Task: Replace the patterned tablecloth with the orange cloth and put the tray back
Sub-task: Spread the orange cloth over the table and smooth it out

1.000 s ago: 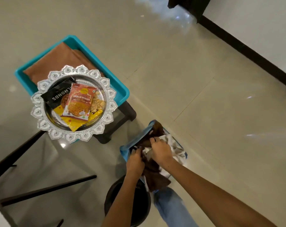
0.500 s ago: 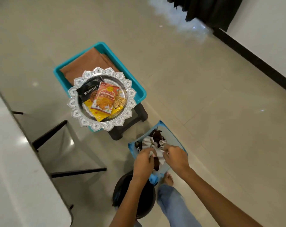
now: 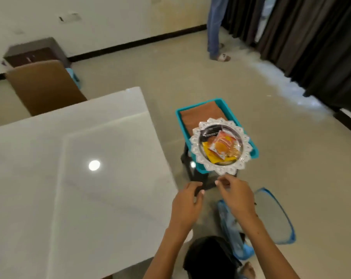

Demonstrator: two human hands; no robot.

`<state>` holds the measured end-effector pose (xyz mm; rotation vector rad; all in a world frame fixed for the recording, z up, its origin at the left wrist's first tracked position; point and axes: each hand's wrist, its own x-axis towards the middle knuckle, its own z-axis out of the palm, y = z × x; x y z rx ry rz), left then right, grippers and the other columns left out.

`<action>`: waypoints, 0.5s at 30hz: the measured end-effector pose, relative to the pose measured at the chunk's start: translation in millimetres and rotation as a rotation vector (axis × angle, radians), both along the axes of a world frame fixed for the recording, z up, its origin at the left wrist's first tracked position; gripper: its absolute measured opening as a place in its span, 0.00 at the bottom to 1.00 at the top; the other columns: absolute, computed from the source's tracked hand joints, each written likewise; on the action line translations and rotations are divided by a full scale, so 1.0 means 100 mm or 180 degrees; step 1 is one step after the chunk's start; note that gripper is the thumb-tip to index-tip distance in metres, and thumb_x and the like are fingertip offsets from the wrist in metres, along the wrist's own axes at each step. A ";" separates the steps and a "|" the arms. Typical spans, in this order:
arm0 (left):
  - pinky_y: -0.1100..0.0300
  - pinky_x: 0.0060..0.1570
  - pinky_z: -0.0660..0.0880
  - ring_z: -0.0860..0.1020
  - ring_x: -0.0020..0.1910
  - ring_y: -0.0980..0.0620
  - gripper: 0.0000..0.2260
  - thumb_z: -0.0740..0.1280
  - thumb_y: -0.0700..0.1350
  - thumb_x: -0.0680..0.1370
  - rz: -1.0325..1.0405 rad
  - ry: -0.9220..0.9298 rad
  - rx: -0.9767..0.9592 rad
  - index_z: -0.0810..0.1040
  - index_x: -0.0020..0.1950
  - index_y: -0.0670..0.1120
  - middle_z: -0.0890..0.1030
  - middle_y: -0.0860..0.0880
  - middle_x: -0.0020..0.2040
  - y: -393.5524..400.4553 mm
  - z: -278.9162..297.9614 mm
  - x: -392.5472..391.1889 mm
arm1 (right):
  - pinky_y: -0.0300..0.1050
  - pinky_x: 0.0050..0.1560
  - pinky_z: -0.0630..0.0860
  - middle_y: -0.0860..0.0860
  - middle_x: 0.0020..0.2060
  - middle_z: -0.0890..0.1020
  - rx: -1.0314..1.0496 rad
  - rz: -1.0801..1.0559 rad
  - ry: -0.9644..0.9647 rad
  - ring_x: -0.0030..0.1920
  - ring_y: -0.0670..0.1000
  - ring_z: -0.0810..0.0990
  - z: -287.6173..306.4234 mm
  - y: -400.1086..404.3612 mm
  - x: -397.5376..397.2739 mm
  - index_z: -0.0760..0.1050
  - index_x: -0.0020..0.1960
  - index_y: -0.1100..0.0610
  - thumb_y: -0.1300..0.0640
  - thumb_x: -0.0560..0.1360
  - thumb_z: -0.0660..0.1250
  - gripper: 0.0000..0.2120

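Note:
The folded orange-brown cloth (image 3: 200,115) lies in a teal bin (image 3: 253,153) on a dark stool, right of the table. On top of it sits the silver scalloped tray (image 3: 195,141) with snack packets (image 3: 221,147). The white table (image 3: 80,168) is bare. My left hand (image 3: 187,206) and my right hand (image 3: 235,196) hover side by side just short of the tray's near rim, fingers loosely bent, holding nothing. A blue mesh basket (image 3: 271,216) stands on the floor under my right forearm, which hides most of its inside. The patterned cloth cannot be made out.
A brown chair (image 3: 43,85) stands at the table's far side, with a dark cabinet (image 3: 33,51) by the wall. Another person's legs (image 3: 215,27) stand far off near dark curtains (image 3: 311,47). A black round stool (image 3: 206,256) is close below me.
My hands let go of the patterned cloth in the blue basket and rose towards the tray. My view lifted, bringing the bare table and the room into sight.

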<state>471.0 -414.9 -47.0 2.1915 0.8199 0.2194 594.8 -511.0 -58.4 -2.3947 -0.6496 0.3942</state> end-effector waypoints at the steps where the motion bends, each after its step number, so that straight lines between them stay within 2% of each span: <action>1: 0.70 0.54 0.65 0.75 0.58 0.55 0.13 0.60 0.49 0.80 0.0037 -0.0008 0.0023 0.75 0.63 0.49 0.77 0.52 0.61 0.18 0.05 -0.15 | 0.45 0.45 0.77 0.46 0.43 0.84 0.0044 -0.0005 -0.0019 0.45 0.48 0.81 0.06 0.19 -0.16 0.80 0.50 0.52 0.50 0.75 0.68 0.08; 4: 0.68 0.59 0.66 0.74 0.61 0.55 0.14 0.59 0.50 0.81 0.0150 -0.0023 0.0053 0.74 0.65 0.49 0.75 0.51 0.64 0.71 0.19 -0.58 | 0.40 0.42 0.74 0.47 0.43 0.83 0.0159 0.0078 -0.0069 0.43 0.46 0.80 0.19 0.74 -0.61 0.79 0.50 0.53 0.51 0.75 0.67 0.07; 8: 0.74 0.57 0.61 0.72 0.62 0.57 0.17 0.55 0.55 0.81 0.0350 0.0018 0.0000 0.73 0.66 0.50 0.74 0.53 0.65 1.21 0.31 -1.04 | 0.42 0.44 0.77 0.50 0.43 0.84 0.0222 0.0290 -0.0011 0.43 0.48 0.80 0.30 1.32 -1.05 0.80 0.51 0.55 0.52 0.75 0.67 0.09; 11: 0.73 0.57 0.61 0.72 0.63 0.57 0.16 0.56 0.53 0.81 0.0431 -0.0022 -0.0021 0.72 0.66 0.50 0.74 0.52 0.66 1.46 0.33 -1.20 | 0.44 0.45 0.78 0.51 0.45 0.84 0.0228 0.0416 -0.0112 0.44 0.49 0.81 0.34 1.62 -1.23 0.79 0.52 0.56 0.52 0.75 0.68 0.10; 13: 0.72 0.57 0.61 0.72 0.63 0.56 0.24 0.50 0.60 0.78 0.0460 -0.0089 -0.0038 0.73 0.66 0.50 0.74 0.52 0.66 1.56 0.37 -1.24 | 0.42 0.46 0.77 0.51 0.46 0.84 0.0217 0.0441 -0.0183 0.45 0.49 0.81 0.36 1.75 -1.27 0.79 0.53 0.57 0.53 0.75 0.68 0.10; 15: 0.71 0.58 0.63 0.73 0.63 0.56 0.37 0.41 0.68 0.69 0.0513 -0.0179 -0.0127 0.73 0.65 0.50 0.75 0.52 0.65 1.62 0.38 -1.26 | 0.40 0.45 0.76 0.52 0.46 0.84 0.0224 0.0446 -0.0239 0.44 0.48 0.80 0.38 1.83 -1.28 0.79 0.53 0.58 0.53 0.75 0.68 0.10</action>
